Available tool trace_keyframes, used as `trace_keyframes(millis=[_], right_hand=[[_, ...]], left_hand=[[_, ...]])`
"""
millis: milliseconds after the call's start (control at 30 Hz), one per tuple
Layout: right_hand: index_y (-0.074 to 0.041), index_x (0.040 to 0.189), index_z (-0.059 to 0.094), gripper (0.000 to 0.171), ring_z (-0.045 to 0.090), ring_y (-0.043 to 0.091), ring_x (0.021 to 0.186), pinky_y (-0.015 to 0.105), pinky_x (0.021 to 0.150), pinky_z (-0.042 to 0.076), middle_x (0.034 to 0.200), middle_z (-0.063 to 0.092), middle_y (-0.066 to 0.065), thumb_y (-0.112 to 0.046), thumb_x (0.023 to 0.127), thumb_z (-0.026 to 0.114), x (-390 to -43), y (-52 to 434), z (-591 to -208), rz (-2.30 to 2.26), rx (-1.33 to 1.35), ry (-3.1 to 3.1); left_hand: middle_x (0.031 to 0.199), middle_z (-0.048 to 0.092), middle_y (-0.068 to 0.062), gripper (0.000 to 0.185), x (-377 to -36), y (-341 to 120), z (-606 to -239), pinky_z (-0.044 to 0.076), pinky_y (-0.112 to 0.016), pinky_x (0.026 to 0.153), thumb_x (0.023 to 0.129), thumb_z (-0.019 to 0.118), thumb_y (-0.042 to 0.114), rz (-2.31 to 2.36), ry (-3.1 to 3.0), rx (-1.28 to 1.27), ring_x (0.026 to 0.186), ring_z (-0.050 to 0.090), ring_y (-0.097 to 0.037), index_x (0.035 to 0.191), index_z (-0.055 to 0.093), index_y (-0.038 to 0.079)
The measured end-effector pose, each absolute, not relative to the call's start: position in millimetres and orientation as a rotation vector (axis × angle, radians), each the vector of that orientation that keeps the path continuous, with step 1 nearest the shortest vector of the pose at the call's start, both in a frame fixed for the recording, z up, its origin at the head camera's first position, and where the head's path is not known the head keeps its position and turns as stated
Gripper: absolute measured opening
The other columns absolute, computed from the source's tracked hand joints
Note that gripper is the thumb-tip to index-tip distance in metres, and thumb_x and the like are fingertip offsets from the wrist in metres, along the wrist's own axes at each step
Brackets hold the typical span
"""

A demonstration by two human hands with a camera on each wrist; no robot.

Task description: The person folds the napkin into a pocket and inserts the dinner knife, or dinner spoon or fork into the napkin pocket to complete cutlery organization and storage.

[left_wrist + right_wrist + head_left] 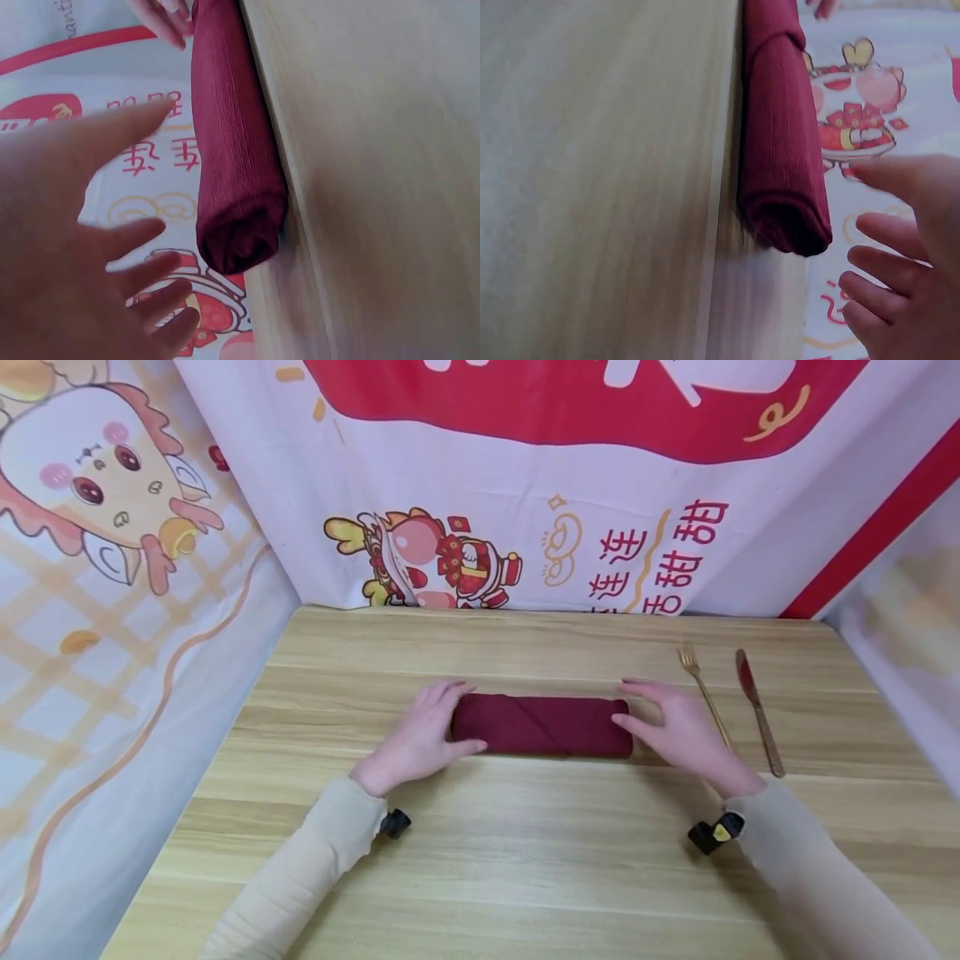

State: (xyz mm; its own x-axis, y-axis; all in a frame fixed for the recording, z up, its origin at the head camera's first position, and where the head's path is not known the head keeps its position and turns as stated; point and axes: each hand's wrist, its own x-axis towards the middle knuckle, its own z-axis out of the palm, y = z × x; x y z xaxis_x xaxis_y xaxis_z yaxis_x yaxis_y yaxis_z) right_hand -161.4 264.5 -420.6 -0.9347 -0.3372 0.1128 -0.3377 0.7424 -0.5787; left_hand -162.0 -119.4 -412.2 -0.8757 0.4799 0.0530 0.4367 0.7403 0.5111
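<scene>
A dark red folded napkin (542,725), rolled into a flat bundle, lies crosswise at the centre of the head view on the light wooden table (525,860). The left hand (420,735) sits at its left end and the right hand (675,727) at its right end. On both, the fingers (450,692) are straight and loosely spread, curled round nothing. In the head view they seem to touch the ends lightly, while both wrist views show the hands apart from the cloth, so actual contact cannot be told.

In the left wrist view the napkin's rolled end (240,240) appears rounded and layered, with nothing pinning it. A gold fork (702,689) and a knife (759,714) with a reddish blade lie right of centre, side by side; the right hand is just beside the fork.

With no grip on the bundle, the diagonal overlapping flap may spring loose and the layers open. A sideways sweep of the right hand could also nudge the fork out of line. A printed cartoon backdrop (450,560) fills the upper frame.
</scene>
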Motion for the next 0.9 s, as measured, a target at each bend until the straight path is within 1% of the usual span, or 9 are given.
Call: trace_keyframes(millis=[67, 167, 233, 300, 467, 633, 733, 833, 900], right_hand=[[-0.001, 0.152, 0.044, 0.071, 0.029, 0.042, 0.146, 0.061, 0.116, 0.024, 0.16, 0.034, 0.019, -0.046, 0.101, 0.063, -154.1, 258.0, -418.8, 0.824, 0.711, -2.997], [-0.001, 0.16, 0.022, 0.085, 0.008, 0.041, 0.152, 0.06, 0.119, 0.012, 0.167, 0.011, 0.019, -0.055, 0.103, 0.052, -143.5, 247.2, -420.4, 0.679, 0.874, -3.119], [0.0, 0.161, 0.015, 0.09, 0.002, 0.039, 0.152, 0.059, 0.12, 0.009, 0.168, 0.004, 0.019, -0.06, 0.103, 0.048, -139.1, 241.6, -423.6, 0.597, 0.918, -3.174], [0.001, 0.161, 0.011, 0.093, 0.0, 0.038, 0.153, 0.059, 0.12, 0.007, 0.168, 0.002, 0.019, -0.062, 0.102, 0.046, -137.9, 238.9, -427.9, 0.554, 0.924, -3.208], [0.005, 0.16, 0.01, 0.097, -0.002, 0.039, 0.153, 0.06, 0.119, 0.005, 0.167, 0.0, 0.021, -0.062, 0.101, 0.048, -145.0, 239.3, -435.0, 0.499, 0.909, -3.214], [0.0, 0.161, 0.006, 0.102, -0.004, 0.035, 0.153, 0.056, 0.121, 0.003, 0.168, -0.001, 0.017, -0.069, 0.098, 0.047, -148.8, 239.3, -434.1, 0.458, 0.877, -3.245], [-0.005, 0.163, 0.008, 0.102, -0.003, 0.034, 0.153, 0.055, 0.121, 0.003, 0.169, 0.001, 0.015, -0.072, 0.096, 0.047, -146.9, 235.6, -431.9, 0.442, 0.871, -3.228], [-0.012, 0.164, 0.011, 0.098, -0.003, 0.035, 0.153, 0.057, 0.12, 0.002, 0.169, 0.001, 0.014, -0.072, 0.096, 0.047, -143.5, 230.3, -431.0, 0.433, 0.898, -3.216], [-0.015, 0.165, 0.012, 0.095, -0.004, 0.036, 0.153, 0.058, 0.12, 0.003, 0.169, 0.0, 0.014, -0.072, 0.097, 0.046, -142.1, 227.3, -432.0, 0.428, 0.917, -3.22]], left_hand=[[0.162, 0.028, -0.018, 0.095, -159.2, -116.1, -412.7, 0.021, -0.051, 0.12, 0.09, 0.075, 0.052, 0.719, 2.797, 0.868, 0.149, 0.022, -0.036, 0.159, 0.031, 0.003], [0.167, 0.016, -0.017, 0.104, -157.4, -113.5, -416.9, 0.011, -0.054, 0.121, 0.091, 0.067, 0.063, 0.603, 2.709, 0.932, 0.153, 0.009, -0.037, 0.162, 0.019, 0.005], [0.168, 0.013, -0.017, 0.107, -158.3, -113.3, -421.1, 0.009, -0.056, 0.121, 0.09, 0.064, 0.067, 0.553, 2.681, 0.946, 0.153, 0.006, -0.037, 0.162, 0.016, 0.004], [0.168, 0.01, -0.016, 0.11, -159.7, -114.2, -424.6, 0.007, -0.057, 0.121, 0.089, 0.064, 0.069, 0.511, 2.671, 0.95, 0.153, 0.003, -0.035, 0.162, 0.015, 0.003], [0.168, 0.007, -0.015, 0.113, -163.2, -115.7, -431.2, 0.005, -0.057, 0.12, 0.088, 0.063, 0.071, 0.436, 2.672, 0.97, 0.154, 0.001, -0.033, 0.162, 0.012, 0.001], [0.168, 0.009, -0.016, 0.114, -160.5, -109.3, -428.2, 0.006, -0.056, 0.121, 0.087, 0.062, 0.073, 0.412, 2.705, 0.957, 0.154, 0.004, -0.033, 0.162, 0.013, 0.003], [0.168, 0.01, -0.016, 0.11, -157.3, -98.7, -424.3, 0.005, -0.057, 0.12, 0.087, 0.062, 0.074, 0.44, 2.711, 1.003, 0.154, 0.004, -0.035, 0.163, 0.016, 0.009], [0.168, 0.01, -0.015, 0.106, -154.4, -87.9, -423.3, 0.004, -0.059, 0.12, 0.086, 0.062, 0.075, 0.425, 2.686, 1.071, 0.153, 0.004, -0.037, 0.164, 0.02, 0.016], [0.168, 0.011, -0.015, 0.105, -153.0, -83.7, -424.2, 0.004, -0.059, 0.12, 0.085, 0.064, 0.074, 0.381, 2.672, 1.091, 0.153, 0.006, -0.037, 0.164, 0.023, 0.018]])
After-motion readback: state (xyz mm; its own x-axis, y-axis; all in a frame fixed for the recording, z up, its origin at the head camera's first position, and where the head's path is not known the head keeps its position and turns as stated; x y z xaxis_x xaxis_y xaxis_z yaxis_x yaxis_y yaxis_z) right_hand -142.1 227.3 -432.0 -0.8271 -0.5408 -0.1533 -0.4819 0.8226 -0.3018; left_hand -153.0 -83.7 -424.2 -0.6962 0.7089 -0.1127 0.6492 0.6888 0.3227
